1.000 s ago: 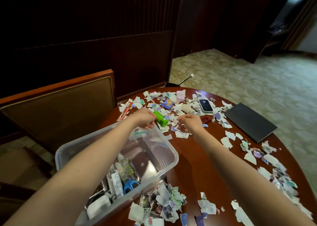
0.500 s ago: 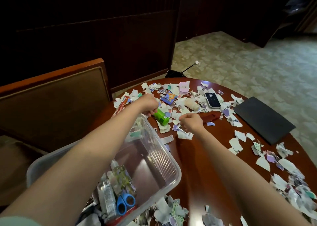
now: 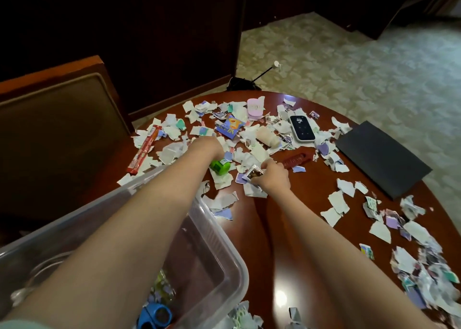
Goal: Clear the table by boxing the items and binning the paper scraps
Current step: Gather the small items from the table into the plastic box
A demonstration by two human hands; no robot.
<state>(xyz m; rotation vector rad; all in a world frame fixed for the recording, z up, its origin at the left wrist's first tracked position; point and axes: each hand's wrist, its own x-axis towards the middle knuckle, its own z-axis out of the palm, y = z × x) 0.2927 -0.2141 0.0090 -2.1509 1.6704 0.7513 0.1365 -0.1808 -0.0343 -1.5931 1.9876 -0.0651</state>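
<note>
**Clear plastic box at near-left edge; both hands on items among the scraps**

Clear plastic box [image 3: 222,231] stands on the near-left part of the round, dark red wooden table [image 3: 264,231]. Blue-handled scissors [image 3: 155,315] lie inside it at the near end; its other contents are blurred.

Left hand [image 3: 205,147] reaches over the box's far corner. Its fingers curl downward and grip a green cylinder [image 3: 220,167], which projects from under the palm just beyond the box rim. The fingertips themselves are hidden.

Right hand [image 3: 274,177] is just beside the left, near the table's middle. Thumb and fingers pinch a small printed packet [image 3: 254,174] just above the litter.

Torn paper scraps [image 3: 335,201] cover the far half and the right edge of the table.

Items lying loose among the scraps:
- a red comb [image 3: 295,159], just beyond the right hand
- a white device with a dark screen [image 3: 301,128]
- a pink tub [image 3: 255,108] at the far edge
- a blue card [image 3: 230,127]
- a long red stick packet [image 3: 143,151] at the left edge

A black folder [image 3: 381,159] lies flat at the right edge.
</note>
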